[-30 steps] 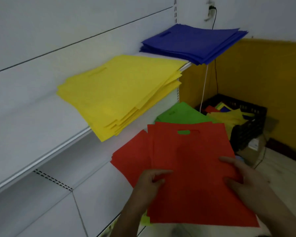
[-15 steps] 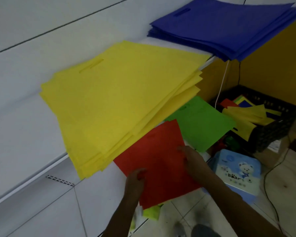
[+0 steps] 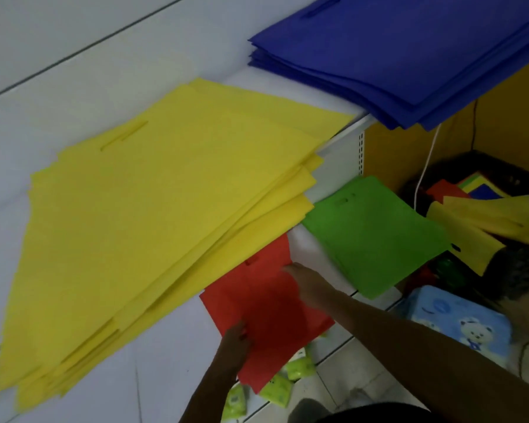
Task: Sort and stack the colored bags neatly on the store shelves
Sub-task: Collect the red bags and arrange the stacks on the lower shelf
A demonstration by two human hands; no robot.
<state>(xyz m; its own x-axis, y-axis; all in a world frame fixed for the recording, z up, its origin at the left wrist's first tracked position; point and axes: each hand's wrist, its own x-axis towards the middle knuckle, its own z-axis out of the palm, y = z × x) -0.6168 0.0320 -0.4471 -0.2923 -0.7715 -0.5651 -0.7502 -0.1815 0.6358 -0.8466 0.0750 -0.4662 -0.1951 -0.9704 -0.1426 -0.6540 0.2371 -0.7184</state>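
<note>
Red bags (image 3: 266, 315) lie flat on the lower shelf, partly tucked under the overhanging yellow stack (image 3: 165, 227). My left hand (image 3: 234, 338) grips their near left edge, thumb on top. My right hand (image 3: 306, 285) rests flat on the red bags near their far right edge, fingers straight. A green bag (image 3: 376, 236) lies to the right on the same lower shelf. A blue stack (image 3: 409, 56) sits on the upper shelf at the right, beside the yellow stack.
A black crate (image 3: 519, 270) at the right holds mixed yellow, red and blue bags. A light blue box with a bear print (image 3: 461, 328) stands on the floor. Small green packets (image 3: 287, 380) lie below the shelf. A white cable (image 3: 425, 169) hangs by the orange wall.
The red bags went from being held up in front of me down onto the lower shelf. Both hands followed them, and my view has moved closer to the shelves.
</note>
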